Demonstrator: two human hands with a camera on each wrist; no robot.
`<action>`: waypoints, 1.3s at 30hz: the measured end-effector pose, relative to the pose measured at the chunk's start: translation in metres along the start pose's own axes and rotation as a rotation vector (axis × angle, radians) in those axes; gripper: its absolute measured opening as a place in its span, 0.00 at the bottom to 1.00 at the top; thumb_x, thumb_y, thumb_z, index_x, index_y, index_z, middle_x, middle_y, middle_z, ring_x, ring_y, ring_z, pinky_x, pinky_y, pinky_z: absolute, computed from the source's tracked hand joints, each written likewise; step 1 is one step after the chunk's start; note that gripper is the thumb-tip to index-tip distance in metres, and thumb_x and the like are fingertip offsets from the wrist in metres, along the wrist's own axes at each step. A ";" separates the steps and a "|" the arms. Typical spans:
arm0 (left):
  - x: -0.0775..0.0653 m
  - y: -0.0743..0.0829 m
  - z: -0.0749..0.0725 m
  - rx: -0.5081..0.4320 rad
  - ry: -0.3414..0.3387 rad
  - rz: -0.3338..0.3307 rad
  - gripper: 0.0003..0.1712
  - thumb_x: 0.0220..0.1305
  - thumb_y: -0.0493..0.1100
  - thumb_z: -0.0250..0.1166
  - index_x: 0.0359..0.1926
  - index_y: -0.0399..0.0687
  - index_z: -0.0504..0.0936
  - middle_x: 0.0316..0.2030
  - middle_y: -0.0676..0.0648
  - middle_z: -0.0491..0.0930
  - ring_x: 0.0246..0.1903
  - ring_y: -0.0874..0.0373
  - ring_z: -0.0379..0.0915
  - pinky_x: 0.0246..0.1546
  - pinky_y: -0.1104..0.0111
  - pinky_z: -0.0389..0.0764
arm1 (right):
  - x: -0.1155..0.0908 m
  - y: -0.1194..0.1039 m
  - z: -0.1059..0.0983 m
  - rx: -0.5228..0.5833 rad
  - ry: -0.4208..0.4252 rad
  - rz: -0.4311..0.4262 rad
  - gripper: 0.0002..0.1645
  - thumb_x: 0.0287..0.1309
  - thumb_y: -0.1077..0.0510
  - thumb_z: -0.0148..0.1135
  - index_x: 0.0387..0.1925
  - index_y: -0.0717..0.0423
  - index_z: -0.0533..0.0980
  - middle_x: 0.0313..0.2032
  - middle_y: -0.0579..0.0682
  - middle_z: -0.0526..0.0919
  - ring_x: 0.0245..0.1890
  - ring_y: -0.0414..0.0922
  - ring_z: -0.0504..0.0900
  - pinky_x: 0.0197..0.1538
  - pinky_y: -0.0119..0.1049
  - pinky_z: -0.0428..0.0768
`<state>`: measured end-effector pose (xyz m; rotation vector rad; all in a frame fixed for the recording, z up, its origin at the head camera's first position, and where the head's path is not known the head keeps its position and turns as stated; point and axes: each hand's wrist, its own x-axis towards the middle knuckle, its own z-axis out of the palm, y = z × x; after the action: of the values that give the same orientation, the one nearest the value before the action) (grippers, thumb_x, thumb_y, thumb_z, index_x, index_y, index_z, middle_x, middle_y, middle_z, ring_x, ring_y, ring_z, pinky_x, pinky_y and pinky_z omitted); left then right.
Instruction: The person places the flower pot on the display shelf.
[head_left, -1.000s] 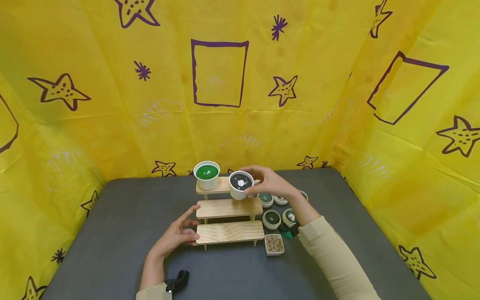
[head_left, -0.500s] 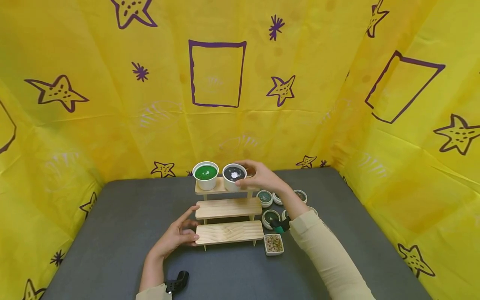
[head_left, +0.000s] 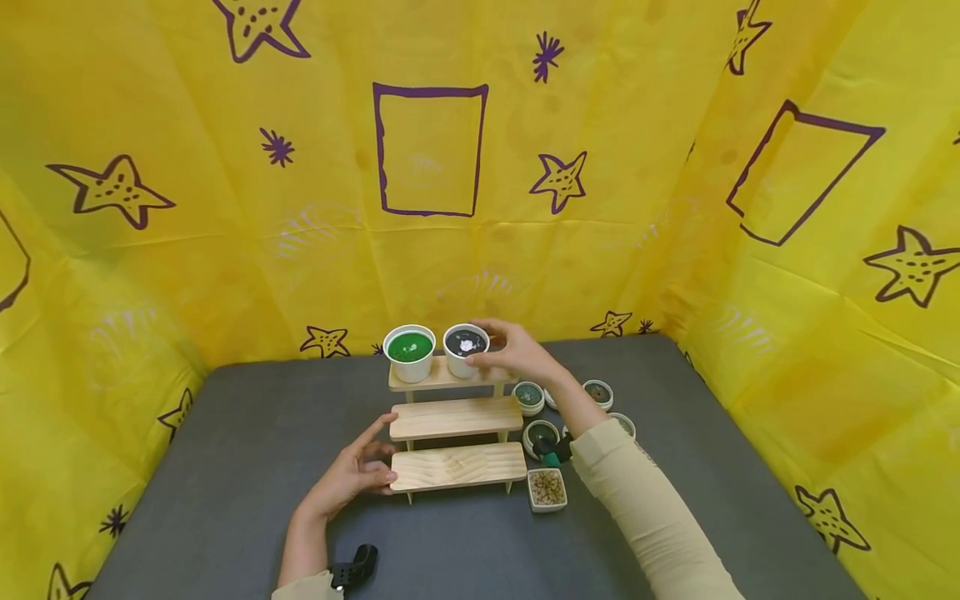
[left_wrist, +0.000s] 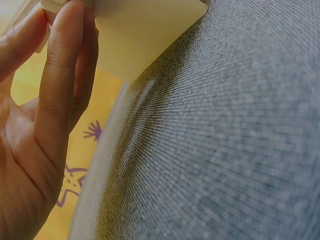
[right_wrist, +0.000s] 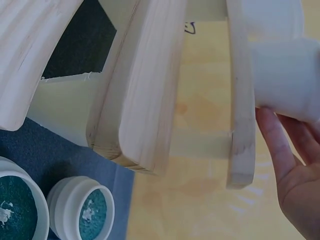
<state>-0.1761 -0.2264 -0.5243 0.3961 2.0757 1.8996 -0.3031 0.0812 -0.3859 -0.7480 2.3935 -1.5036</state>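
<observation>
In the head view, a three-step wooden display stand (head_left: 456, 417) stands on the dark table. A white cup with green contents (head_left: 409, 368) sits at the left of its top step. Beside it, a white cup with dark contents and a white spot (head_left: 457, 363) stands upright on the same step. My right hand (head_left: 517, 353) holds that cup from its right side; the right wrist view shows fingers against the cup (right_wrist: 285, 75). With thumb and fingers, my left hand (head_left: 347, 473) grips the left ends of the two lower steps.
Right of the stand are several small round tubs (head_left: 528, 398) with green or dark contents, some hidden by my right arm. A square dish (head_left: 547, 489) of brownish bits stands near the lowest step. Yellow patterned cloth (head_left: 427, 275) encloses the table (head_left: 262, 442).
My right hand has moved the dark-filled cup left and back, down onto the top step next to the green-filled cup. My left hand has stayed on the stand.
</observation>
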 end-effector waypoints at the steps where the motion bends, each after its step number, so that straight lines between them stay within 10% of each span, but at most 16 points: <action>1: 0.000 0.000 0.000 0.002 0.001 -0.001 0.54 0.60 0.36 0.69 0.78 0.58 0.46 0.53 0.29 0.65 0.31 0.66 0.80 0.33 0.66 0.87 | 0.000 0.000 0.000 -0.003 0.003 -0.001 0.41 0.54 0.58 0.71 0.70 0.52 0.67 0.59 0.57 0.79 0.52 0.52 0.82 0.53 0.35 0.79; 39: 0.000 0.000 0.001 -0.002 0.016 -0.016 0.54 0.59 0.36 0.70 0.78 0.56 0.47 0.52 0.32 0.67 0.32 0.65 0.80 0.34 0.64 0.88 | 0.007 -0.002 0.006 -0.027 0.007 -0.022 0.42 0.55 0.57 0.71 0.71 0.53 0.65 0.60 0.57 0.78 0.54 0.53 0.81 0.55 0.38 0.79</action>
<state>-0.1761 -0.2258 -0.5242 0.3635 2.0809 1.9020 -0.3054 0.0723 -0.3860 -0.7791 2.4228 -1.4871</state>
